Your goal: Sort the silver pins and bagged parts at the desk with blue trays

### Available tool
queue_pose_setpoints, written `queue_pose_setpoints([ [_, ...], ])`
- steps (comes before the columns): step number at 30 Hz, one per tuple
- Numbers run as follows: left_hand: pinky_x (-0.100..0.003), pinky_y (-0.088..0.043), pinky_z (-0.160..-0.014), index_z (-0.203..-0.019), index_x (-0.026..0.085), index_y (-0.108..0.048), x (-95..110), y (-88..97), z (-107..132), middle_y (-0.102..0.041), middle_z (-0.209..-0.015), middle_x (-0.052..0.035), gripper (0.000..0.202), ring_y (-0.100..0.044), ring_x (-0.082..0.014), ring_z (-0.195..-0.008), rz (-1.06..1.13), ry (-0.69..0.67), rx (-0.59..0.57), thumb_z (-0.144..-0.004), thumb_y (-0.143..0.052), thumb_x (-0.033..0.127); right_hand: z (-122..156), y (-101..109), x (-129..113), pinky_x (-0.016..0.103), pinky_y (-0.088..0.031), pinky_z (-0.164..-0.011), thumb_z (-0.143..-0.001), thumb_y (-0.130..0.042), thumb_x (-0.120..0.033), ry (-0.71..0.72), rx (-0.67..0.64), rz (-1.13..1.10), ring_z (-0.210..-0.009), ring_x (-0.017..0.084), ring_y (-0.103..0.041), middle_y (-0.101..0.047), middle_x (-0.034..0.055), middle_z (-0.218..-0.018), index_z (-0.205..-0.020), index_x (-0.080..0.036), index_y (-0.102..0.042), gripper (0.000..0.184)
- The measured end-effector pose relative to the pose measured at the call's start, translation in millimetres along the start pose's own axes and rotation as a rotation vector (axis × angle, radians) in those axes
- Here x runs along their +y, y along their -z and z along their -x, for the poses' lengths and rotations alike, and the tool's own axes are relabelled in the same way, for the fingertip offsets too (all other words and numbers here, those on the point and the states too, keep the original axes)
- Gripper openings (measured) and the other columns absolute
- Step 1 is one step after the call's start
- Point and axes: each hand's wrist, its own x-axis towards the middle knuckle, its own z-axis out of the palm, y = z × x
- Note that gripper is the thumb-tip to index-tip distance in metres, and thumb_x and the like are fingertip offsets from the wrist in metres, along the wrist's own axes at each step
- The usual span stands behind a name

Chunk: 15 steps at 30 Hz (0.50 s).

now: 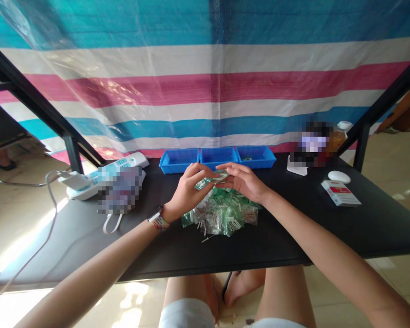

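My left hand (192,186) and my right hand (245,182) meet over the middle of the black table. A small clear, greenish plastic bag (220,176) is pinched between the fingers of both; its contents cannot be made out. Right below lies a pile of small clear and green plastic bags (225,214), several holding thin pale rods like wall plugs or screws. One loose thin piece (207,238) lies at the pile's near edge. Just beyond my hands stands a row of three joined blue bins (179,169); a few small bits lie in the right one.
On the left are a white power strip (131,160) with a charger (75,181), a trailing cable and a blurred object (121,191). On the right stand a small box (340,193), a white oval item (339,176) and a bottle (343,130). Black frame bars and a striped sheet (218,86) border the back.
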Motion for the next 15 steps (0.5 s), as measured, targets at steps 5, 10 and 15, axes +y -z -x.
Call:
queue_pose_setpoints([
  [5,-0.033,-0.054,-0.077,-0.085,0.019,-0.072,2.4,-0.9,-5.8,-0.073,-0.083,-0.0035,0.027,-0.067,-0.0188,-0.079,0.168,0.24,0.071,-0.099,-0.074,0.042,1.4,0.6,0.8,0.034,-0.061,-0.086,-0.073,-0.094,-0.04,0.094,0.062,0.258,-0.088,0.019,-0.072,-0.076,0.0024,-0.094,-0.104,-0.022,-0.08,0.038],
  [10,-0.029,-0.054,-0.071,-0.109,0.018,-0.072,2.4,-2.2,-3.0,-0.073,-0.082,-0.0028,0.029,-0.068,-0.0175,-0.075,0.284,0.375,-0.02,-0.101,-0.071,0.046,0.8,-2.0,6.3,0.032,-0.062,-0.077,-0.075,-0.094,-0.04,0.039,0.091,0.122,-0.077,0.017,-0.071,-0.073,-0.0008,-0.084,-0.112,-0.024,-0.077,0.043],
  [15,-0.041,-0.056,-0.102,-0.147,0.023,-0.058,-1.6,7.2,0.7,-0.067,-0.136,-0.0138,0.039,-0.067,-0.0253,-0.119,0.1,0.087,-0.101,-0.108,-0.052,0.026,1.3,0.2,6.6,0.035,-0.065,-0.075,-0.072,-0.096,-0.035,0.026,0.134,0.007,-0.07,0.016,-0.071,-0.07,-0.0032,-0.08,-0.118,-0.023,-0.072,0.053],
])
